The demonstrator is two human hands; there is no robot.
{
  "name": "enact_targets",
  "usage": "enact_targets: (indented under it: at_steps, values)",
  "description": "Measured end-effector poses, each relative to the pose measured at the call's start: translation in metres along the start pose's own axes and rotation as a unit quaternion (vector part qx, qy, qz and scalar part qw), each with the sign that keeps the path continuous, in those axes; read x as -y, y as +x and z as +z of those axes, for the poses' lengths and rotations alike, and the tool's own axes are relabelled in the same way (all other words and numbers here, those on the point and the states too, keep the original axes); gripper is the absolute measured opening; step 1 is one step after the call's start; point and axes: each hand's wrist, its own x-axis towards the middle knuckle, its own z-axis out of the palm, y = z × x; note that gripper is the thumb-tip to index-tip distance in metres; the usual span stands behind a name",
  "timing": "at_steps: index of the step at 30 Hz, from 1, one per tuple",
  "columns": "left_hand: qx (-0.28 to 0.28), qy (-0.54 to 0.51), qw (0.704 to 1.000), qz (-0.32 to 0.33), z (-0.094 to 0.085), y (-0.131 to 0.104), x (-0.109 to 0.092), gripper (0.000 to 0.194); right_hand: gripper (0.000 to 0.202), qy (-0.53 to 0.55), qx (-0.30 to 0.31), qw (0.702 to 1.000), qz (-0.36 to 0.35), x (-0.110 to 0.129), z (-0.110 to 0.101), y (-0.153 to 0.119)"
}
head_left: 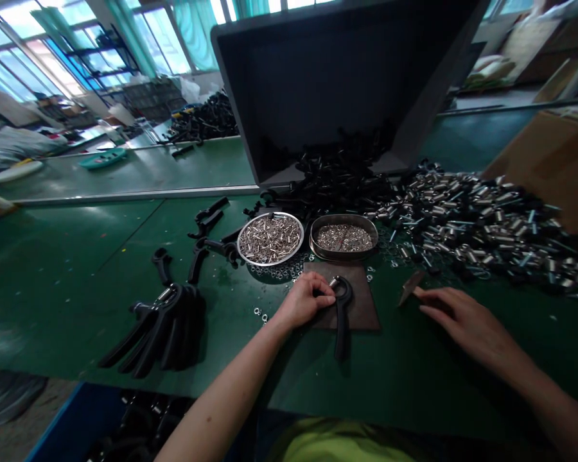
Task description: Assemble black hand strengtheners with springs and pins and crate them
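Observation:
My left hand [309,300] is closed in a pinch on a black plastic handle with a ring-shaped end [343,314], where a metal spring [335,282] shows. The ring end lies on a dark flat plate [363,298], and the handle's tail reaches past the plate's near edge. To the right, apart from the plate, my right hand [465,321] is closed round the short pale handle of a small hammer [410,287]. Most of the hammer's handle is hidden in that hand. Small metal nuts [261,314] lie on the table left of the plate.
Behind the plate stand a round dish [270,239] of metal pins and an oval tin [344,236] of small metal parts. Assembled black hand grips [161,327] lie left. A spring pile [486,218] lies right. A dark bin [337,83] with black parts stands behind.

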Motion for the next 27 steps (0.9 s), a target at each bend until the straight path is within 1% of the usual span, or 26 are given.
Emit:
enact_targets:
  at_steps: [2, 4, 6, 8, 10, 11, 12, 14, 15, 17, 19, 20, 21, 23, 25, 26, 27]
  values:
    - [0.013, 0.001, 1.000, -0.001, -0.001, 0.000, -0.001, 0.002, 0.025, -0.070, -0.051, 0.996, 0.028, -0.020, 0.000, -0.018]
    - [0.023, 0.023, 0.999, -0.003, -0.002, 0.001, -0.001, 0.001, 0.026, -0.127, -0.080, 0.987, 0.065, -0.034, 0.003, -0.033]
    - [0.022, 0.054, 0.998, -0.018, -0.002, 0.002, -0.003, 0.003, 0.024, -0.146, -0.082, 0.981, 0.094, -0.039, 0.005, -0.040]
    - [0.018, 0.074, 0.996, -0.045, -0.002, 0.004, -0.005, 0.006, 0.027, -0.139, -0.072, 0.981, 0.117, -0.036, 0.005, -0.039]
    - [0.013, 0.077, 0.994, -0.075, 0.000, 0.006, -0.008, 0.007, 0.032, -0.102, -0.051, 0.985, 0.132, -0.022, 0.001, -0.032]
    - [0.010, 0.076, 0.993, -0.087, 0.002, 0.007, -0.009, 0.008, 0.034, -0.066, -0.038, 0.988, 0.133, -0.010, -0.003, -0.027]
    - [0.005, 0.073, 0.993, -0.096, 0.003, 0.008, -0.009, 0.009, 0.036, -0.022, -0.027, 0.991, 0.126, 0.004, -0.008, -0.023]
    - [-0.008, 0.066, 0.992, -0.106, 0.005, 0.008, -0.010, 0.009, 0.040, 0.082, -0.018, 0.992, 0.091, 0.038, -0.020, -0.017]
    - [-0.012, 0.062, 0.992, -0.106, 0.006, 0.008, -0.010, 0.009, 0.043, 0.126, -0.027, 0.989, 0.069, 0.056, -0.026, -0.015]
    - [-0.015, 0.057, 0.993, -0.100, 0.006, 0.008, -0.009, 0.009, 0.045, 0.198, -0.066, 0.978, 0.012, 0.088, -0.033, -0.013]
    - [-0.013, 0.056, 0.994, -0.098, 0.006, 0.008, -0.009, 0.009, 0.043, 0.222, -0.106, 0.968, -0.044, 0.107, -0.031, -0.010]
    - [-0.014, 0.055, 0.993, -0.099, 0.006, 0.008, -0.008, 0.010, 0.042, 0.206, -0.114, 0.970, -0.067, 0.110, -0.026, -0.007]
    - [-0.017, 0.055, 0.993, -0.102, 0.007, 0.008, -0.008, 0.011, 0.040, 0.172, -0.106, 0.976, -0.082, 0.110, -0.019, -0.003]
    - [-0.025, 0.056, 0.992, -0.110, 0.007, 0.009, -0.009, 0.014, 0.036, 0.091, -0.048, 0.990, -0.096, 0.105, -0.006, 0.006]
    - [-0.032, 0.057, 0.991, -0.117, 0.009, 0.010, -0.009, 0.017, 0.034, 0.038, 0.016, 0.995, -0.094, 0.099, 0.001, 0.014]
    - [-0.032, 0.057, 0.991, -0.119, 0.009, 0.010, -0.009, 0.018, 0.034, 0.031, 0.023, 0.995, -0.094, 0.098, 0.001, 0.015]
    - [-0.032, 0.056, 0.991, -0.119, 0.010, 0.010, -0.009, 0.019, 0.035, 0.033, 0.010, 0.995, -0.096, 0.099, 0.000, 0.016]
